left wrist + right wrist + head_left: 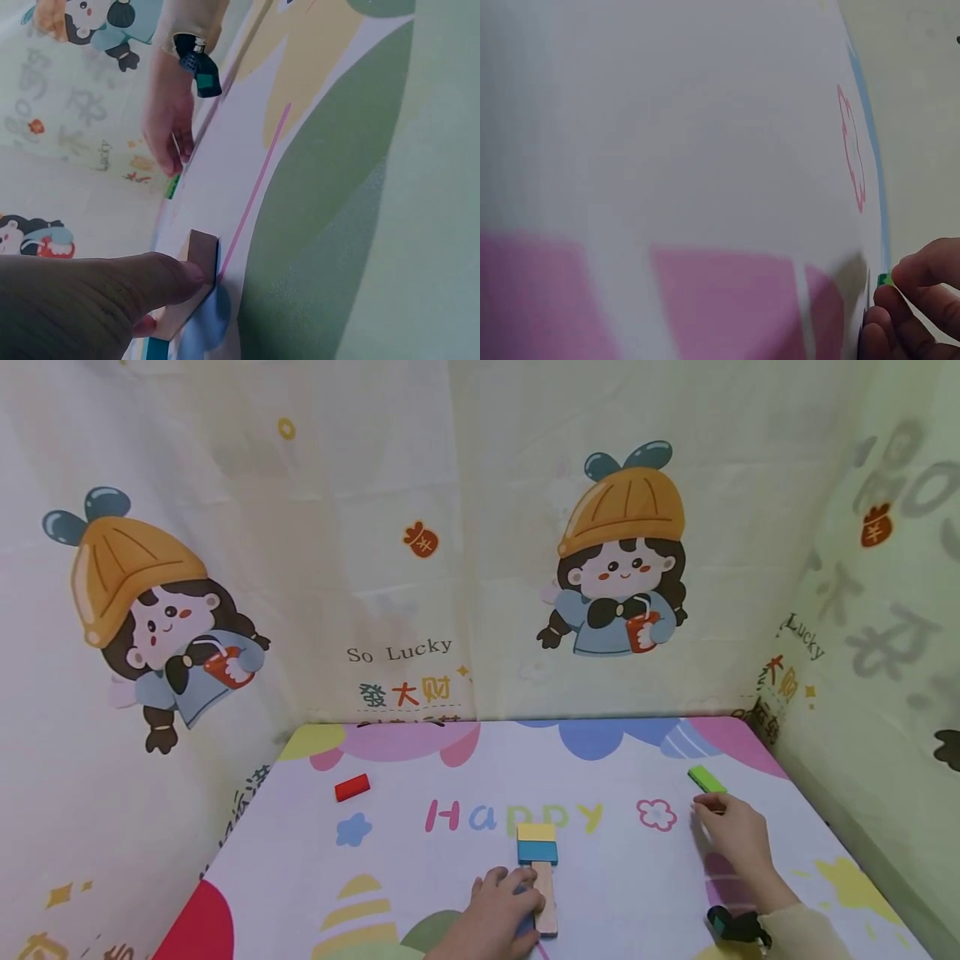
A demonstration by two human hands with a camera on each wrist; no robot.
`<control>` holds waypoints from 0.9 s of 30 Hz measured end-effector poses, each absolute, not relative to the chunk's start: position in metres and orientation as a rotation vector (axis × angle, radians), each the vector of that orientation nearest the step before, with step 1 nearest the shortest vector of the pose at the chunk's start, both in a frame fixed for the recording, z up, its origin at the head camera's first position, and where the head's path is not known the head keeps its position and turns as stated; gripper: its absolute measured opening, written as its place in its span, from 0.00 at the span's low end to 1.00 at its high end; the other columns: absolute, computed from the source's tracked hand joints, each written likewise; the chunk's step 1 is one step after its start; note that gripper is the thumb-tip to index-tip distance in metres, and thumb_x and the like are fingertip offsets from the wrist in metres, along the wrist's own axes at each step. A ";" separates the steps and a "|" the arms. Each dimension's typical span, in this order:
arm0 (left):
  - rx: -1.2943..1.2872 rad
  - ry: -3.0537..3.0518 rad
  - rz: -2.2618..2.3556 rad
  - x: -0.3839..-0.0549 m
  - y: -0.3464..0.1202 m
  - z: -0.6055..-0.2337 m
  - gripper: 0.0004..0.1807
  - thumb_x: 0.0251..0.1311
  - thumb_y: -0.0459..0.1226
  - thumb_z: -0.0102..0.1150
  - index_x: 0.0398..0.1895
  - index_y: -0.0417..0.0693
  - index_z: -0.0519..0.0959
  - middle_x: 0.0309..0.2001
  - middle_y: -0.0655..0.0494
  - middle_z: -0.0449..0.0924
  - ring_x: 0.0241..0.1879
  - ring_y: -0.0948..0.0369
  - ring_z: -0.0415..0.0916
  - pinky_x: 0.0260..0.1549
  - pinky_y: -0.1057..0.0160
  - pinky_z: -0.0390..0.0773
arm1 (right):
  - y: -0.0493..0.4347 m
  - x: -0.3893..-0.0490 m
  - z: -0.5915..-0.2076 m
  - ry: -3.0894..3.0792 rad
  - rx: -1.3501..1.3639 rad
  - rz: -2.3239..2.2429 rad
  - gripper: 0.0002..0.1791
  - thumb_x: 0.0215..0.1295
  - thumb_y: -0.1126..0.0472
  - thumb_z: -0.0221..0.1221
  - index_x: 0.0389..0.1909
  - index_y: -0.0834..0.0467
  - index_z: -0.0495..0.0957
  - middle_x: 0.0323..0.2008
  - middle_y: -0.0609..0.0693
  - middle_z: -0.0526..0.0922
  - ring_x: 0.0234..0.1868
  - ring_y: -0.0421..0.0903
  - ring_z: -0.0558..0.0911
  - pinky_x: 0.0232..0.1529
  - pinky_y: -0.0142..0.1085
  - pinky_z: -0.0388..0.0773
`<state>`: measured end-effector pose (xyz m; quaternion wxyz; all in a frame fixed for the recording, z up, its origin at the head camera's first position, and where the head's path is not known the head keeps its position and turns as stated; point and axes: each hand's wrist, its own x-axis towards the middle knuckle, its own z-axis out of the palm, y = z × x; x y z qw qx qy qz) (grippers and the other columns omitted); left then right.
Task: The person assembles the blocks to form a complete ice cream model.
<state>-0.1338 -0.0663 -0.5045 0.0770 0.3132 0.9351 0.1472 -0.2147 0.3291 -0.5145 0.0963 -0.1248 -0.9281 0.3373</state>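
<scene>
While the left hand (498, 910) rests thumb and fingertips against a plain wooden block (547, 902), relaxed and not wrapped round it, the right hand (738, 837) has its fingertips at a green block (705, 778) on the table's (622, 893) right; whether it pinches cannot be told. A blue block (537, 852) adjoins the wooden one, a yellow block (536, 832) beyond; a red block (352, 787) lies left.
</scene>
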 end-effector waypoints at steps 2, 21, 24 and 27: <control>0.931 2.796 0.436 -0.134 -0.066 -0.504 0.13 0.64 0.51 0.69 0.51 0.69 0.82 0.67 0.63 0.73 0.59 0.48 0.73 0.48 0.34 0.79 | 0.334 -0.215 -0.514 -2.740 -0.374 0.996 0.19 0.73 0.56 0.58 0.50 0.68 0.82 0.47 0.69 0.86 0.50 0.67 0.81 0.43 0.50 0.75; 0.898 2.792 0.447 -0.132 -0.066 -0.504 0.14 0.64 0.50 0.70 0.52 0.68 0.82 0.68 0.64 0.73 0.60 0.47 0.72 0.50 0.32 0.78 | 0.357 -0.233 -0.505 -2.694 -0.565 0.998 0.23 0.70 0.58 0.55 0.56 0.72 0.76 0.53 0.74 0.78 0.51 0.70 0.77 0.43 0.52 0.69; 0.888 2.788 0.462 -0.132 -0.066 -0.504 0.14 0.64 0.49 0.70 0.51 0.68 0.82 0.68 0.64 0.73 0.60 0.47 0.72 0.51 0.32 0.78 | 0.359 -0.235 -0.507 -2.707 -0.559 0.975 0.22 0.69 0.59 0.56 0.55 0.73 0.76 0.48 0.73 0.80 0.47 0.67 0.79 0.39 0.47 0.69; 0.886 2.780 0.472 -0.132 -0.066 -0.503 0.14 0.64 0.49 0.70 0.51 0.68 0.82 0.68 0.64 0.73 0.61 0.46 0.72 0.51 0.32 0.77 | 0.359 -0.237 -0.509 -2.712 -0.564 0.969 0.22 0.68 0.60 0.57 0.53 0.74 0.76 0.46 0.72 0.81 0.45 0.66 0.79 0.38 0.47 0.69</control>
